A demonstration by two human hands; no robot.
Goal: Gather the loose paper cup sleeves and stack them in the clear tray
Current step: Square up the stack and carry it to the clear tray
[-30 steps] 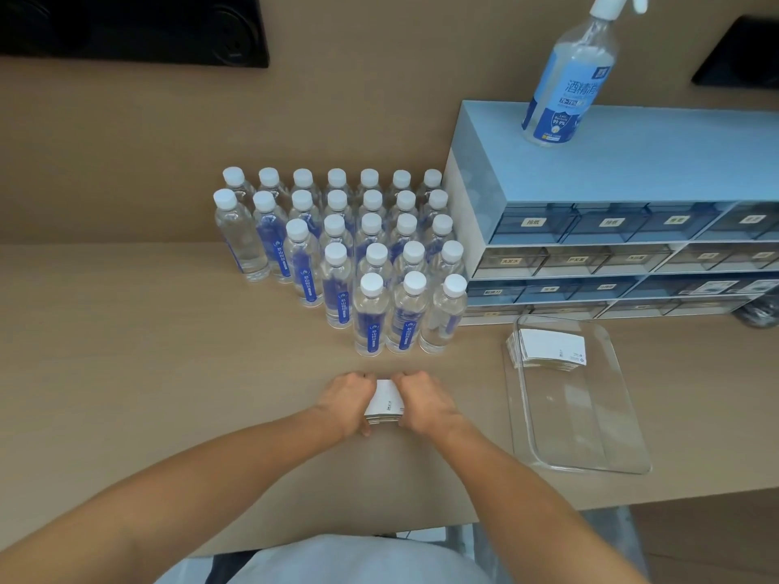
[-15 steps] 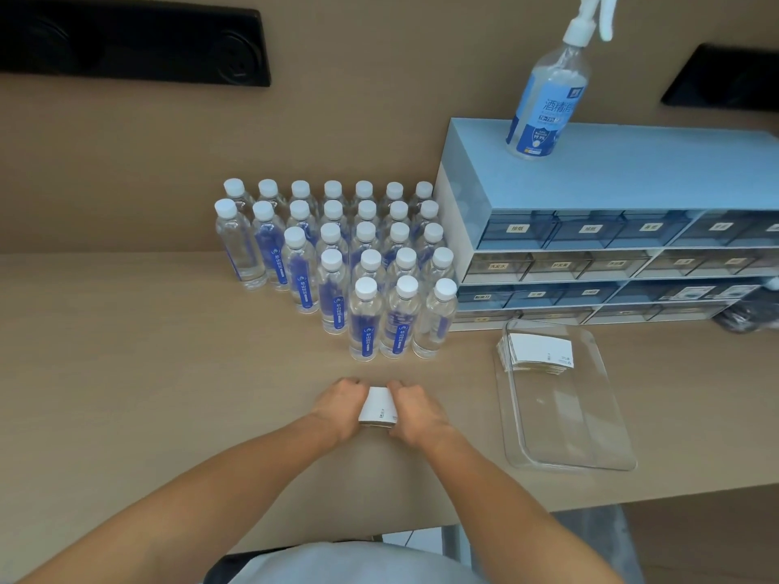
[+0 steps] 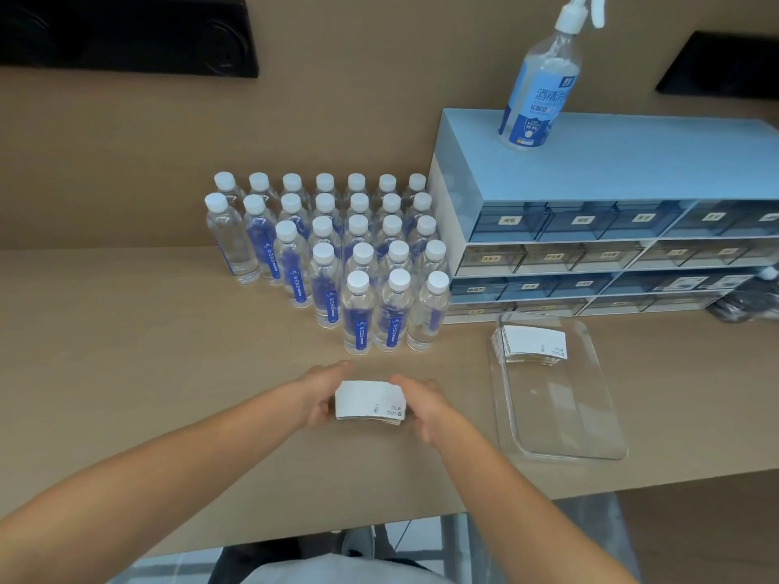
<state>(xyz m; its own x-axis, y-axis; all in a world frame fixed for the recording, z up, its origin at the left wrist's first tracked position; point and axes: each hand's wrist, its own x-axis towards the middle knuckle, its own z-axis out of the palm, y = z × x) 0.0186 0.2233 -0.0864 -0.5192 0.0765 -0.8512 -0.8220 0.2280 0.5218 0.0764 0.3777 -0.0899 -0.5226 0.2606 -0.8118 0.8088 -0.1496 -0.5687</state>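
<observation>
A stack of flat white paper cup sleeves [image 3: 369, 401] sits between both hands at the middle of the wooden table. My left hand [image 3: 317, 394] presses its left end and my right hand [image 3: 423, 404] presses its right end. To the right lies the clear tray [image 3: 560, 423], with another stack of white sleeves [image 3: 532, 344] in its far end. The near part of the tray holds nothing.
Several rows of water bottles [image 3: 358, 263] stand just behind my hands. A blue drawer cabinet [image 3: 590, 229] is behind the tray, with a spray bottle [image 3: 537, 86] on top. The table's front edge [image 3: 506, 505] runs below my forearms.
The sleeve stack between my hands shows more of its top face now, and my hands sit slightly wider apart on its ends. The camera view shifted a little.
</observation>
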